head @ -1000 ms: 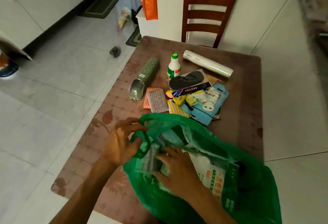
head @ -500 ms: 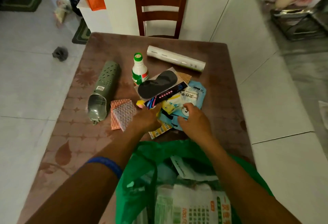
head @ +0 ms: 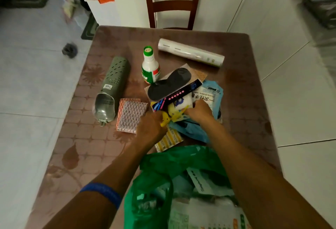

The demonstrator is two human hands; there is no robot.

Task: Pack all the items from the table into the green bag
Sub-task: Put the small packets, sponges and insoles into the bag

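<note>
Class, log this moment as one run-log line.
step: gathering packets | left hand: on yellow packet | right hand: on pile | green bag: open

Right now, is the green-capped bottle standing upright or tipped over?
Upright. The bottle stands on its base on the table, green cap on top, just left of the black insole pack.

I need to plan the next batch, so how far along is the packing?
Partly done. The green bag at the near edge already holds several printed packets. In hand: the left hand and right hand are both on the pile of small packets, around a yellow item. Still on the table: the grey perforated case, green-capped bottle, white roll and pink sponge pads.
</note>
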